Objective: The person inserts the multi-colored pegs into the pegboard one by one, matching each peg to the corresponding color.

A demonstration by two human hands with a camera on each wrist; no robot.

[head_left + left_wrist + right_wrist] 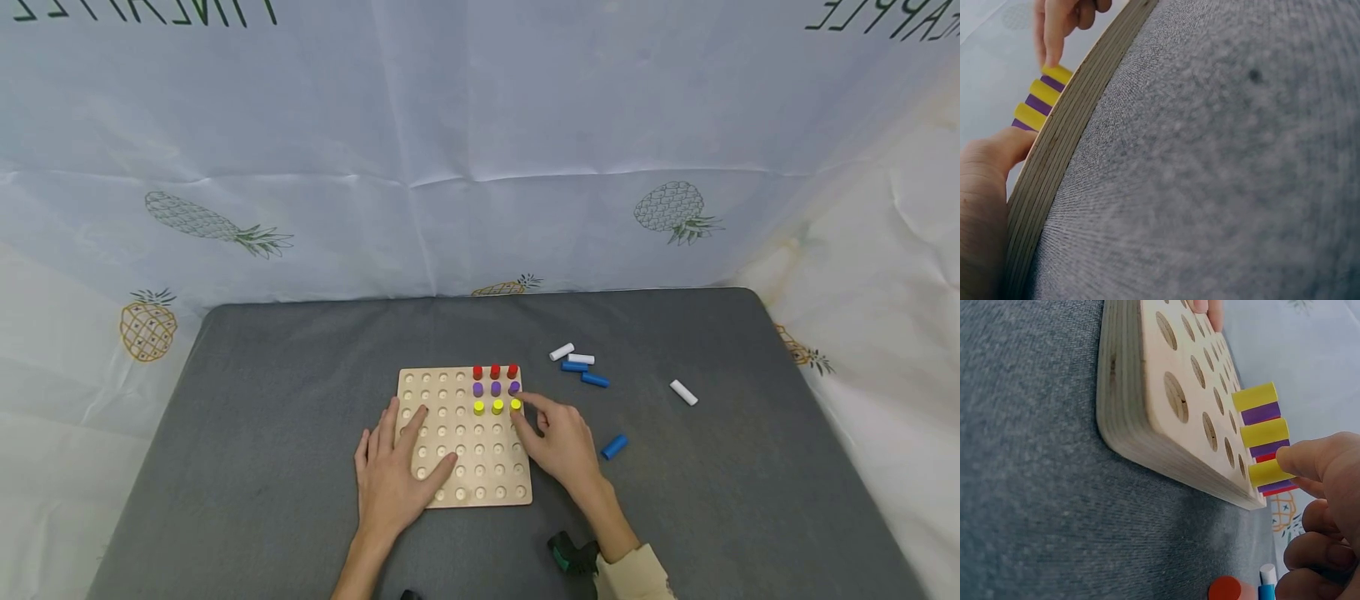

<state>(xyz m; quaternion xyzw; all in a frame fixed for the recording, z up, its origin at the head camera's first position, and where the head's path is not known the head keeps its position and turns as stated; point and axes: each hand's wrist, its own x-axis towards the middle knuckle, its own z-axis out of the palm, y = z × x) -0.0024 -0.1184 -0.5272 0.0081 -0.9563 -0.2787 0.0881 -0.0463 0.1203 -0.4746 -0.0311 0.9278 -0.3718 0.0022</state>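
A square wooden pegboard [480,487] with rows of round holes lies on the grey table. Red pegs [495,372], purple pegs [496,388] and yellow pegs stand in three short rows toward its far right corner. My left hand [393,483] rests spread over the board's left side, thumb and fingers on its top face. At the right edge, my right hand [562,442] pinches the nearest-right yellow peg [1266,473] between thumb and index finger, its other fingers curled. That peg stands in line with the other two yellow pegs [1264,432].
Right of the board lie loose white pegs [562,352] and blue pegs [595,380], with a blue peg [614,447] beside my right hand and a white peg [683,392] farther right. A red peg end [1225,588] shows low in the right wrist view. Pineapple-printed cloth [450,233] hangs behind the table.
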